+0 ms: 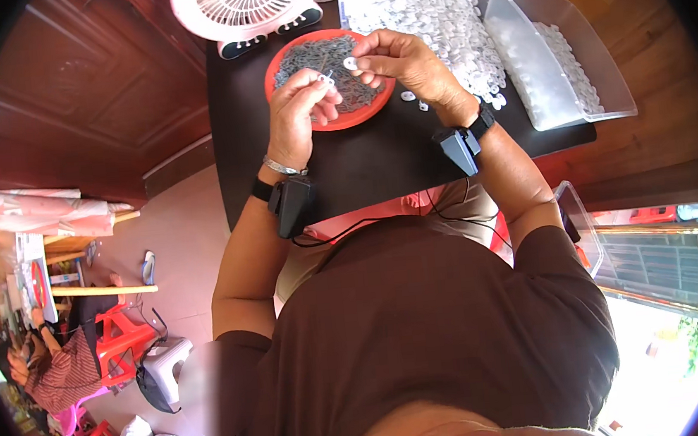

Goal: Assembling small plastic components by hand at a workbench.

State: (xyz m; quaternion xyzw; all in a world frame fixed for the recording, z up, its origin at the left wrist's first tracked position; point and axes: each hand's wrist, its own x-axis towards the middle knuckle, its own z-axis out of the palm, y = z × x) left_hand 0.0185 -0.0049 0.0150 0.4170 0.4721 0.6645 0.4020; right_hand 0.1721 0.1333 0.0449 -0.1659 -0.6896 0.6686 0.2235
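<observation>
Over the red basin (349, 122), my left hand (294, 111) pinches a small white piece (327, 79) between thumb and forefinger; a thin grey bit seems to stick out of it. My right hand (406, 62) is just to its right, its thumb and forefinger closed on a small white oval plastic tab (350, 63) with a hole. The two pieces are apart. Many small grey metal pieces (310, 54) fill the basin; their exact kind is too small to tell. Loose white tabs (408, 96) lie on the dark table (361, 167) beside the basin.
A large heap of white tabs (422, 4) spreads behind my right hand. Right of it stands a clear plastic box (540, 102) holding more. A white fan (252, 6) stands at the far left. Cables (342, 237) run from my wrist devices. Another person (68, 371) sits at the left.
</observation>
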